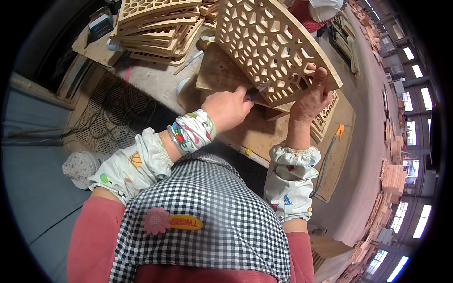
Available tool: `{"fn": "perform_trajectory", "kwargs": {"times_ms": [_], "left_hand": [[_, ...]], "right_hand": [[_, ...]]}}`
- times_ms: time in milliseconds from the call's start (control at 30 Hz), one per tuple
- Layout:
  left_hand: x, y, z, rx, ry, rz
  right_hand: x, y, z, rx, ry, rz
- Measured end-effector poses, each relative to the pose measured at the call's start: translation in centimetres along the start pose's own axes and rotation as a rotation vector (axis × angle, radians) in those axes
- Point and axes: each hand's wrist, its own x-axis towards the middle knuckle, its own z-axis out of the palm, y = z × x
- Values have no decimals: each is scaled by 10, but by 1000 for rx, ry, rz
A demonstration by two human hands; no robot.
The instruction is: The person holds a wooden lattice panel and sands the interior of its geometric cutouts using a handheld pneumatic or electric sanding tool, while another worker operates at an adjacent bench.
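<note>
A pale wooden lattice panel with many angular cut-outs stands tilted on edge over the bench. My right hand grips its near right corner, the thumb over the rim. Closed around a dark-handled tool is my left hand. The tool's thin tip meets the panel's lower edge near the cut-outs; its exact kind, perhaps a knife or file, is hard to make out. Beneath the panel sits a brown wooden block. Another lattice panel lies partly hidden behind my right wrist.
Stacked lattice panels fill the bench's far left, near a small dark box. A hose with an orange nozzle lies at right. A person in a white cap is beyond the panel. A padded stool stands at left.
</note>
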Motion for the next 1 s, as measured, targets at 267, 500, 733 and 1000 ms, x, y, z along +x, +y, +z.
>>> {"fn": "perform_trajectory", "kwargs": {"times_ms": [267, 500, 733, 1000], "left_hand": [[-5, 2, -13, 8, -35, -29], [7, 13, -16, 169, 2, -33], [-10, 6, -8, 136, 35, -22], [-9, 2, -10, 154, 24, 21]], "right_hand": [[-5, -6, 1, -8, -27, 29], [-4, -1, 2, -39, -31, 15], [-5, -2, 3, 21, -35, 29], [-4, 1, -1, 26, -68, -14]]}}
